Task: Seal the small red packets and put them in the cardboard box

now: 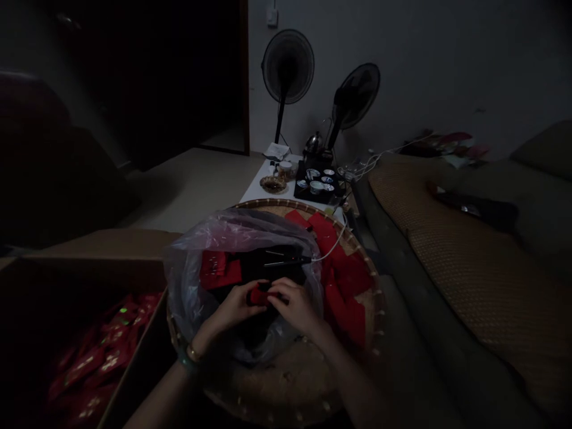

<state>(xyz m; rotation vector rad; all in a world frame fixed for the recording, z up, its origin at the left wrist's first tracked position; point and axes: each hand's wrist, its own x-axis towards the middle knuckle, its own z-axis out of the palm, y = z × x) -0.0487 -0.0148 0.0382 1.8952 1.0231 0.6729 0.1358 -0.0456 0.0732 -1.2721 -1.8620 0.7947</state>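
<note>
The room is dim; the working surface is a round woven tray [286, 384] with a raised rim. Above it, the left hand [241, 302] pinches one end of a small red item [258, 296] between thumb and fingers; the right hand [292, 302] pinches the opposite end. The item is positioned over the open mouth of a clear plastic bag [190, 280]. Status: handling of this item is judged incomplete, as both hands are engaged on it; which other pieces are finished cannot be determined. Containers, near to far: a cardboard box [102, 243], left, holds many shiny red packets [107, 348]. The bag contains red pieces [221, 271] and unidentifiable dark contents; a dark corded tool [292, 261] extends over it. The tray's right side carries loose red sheets [346, 304]. Beyond, a white table [255, 192] supports a black tray [301, 193] with cups [317, 187]
</note>
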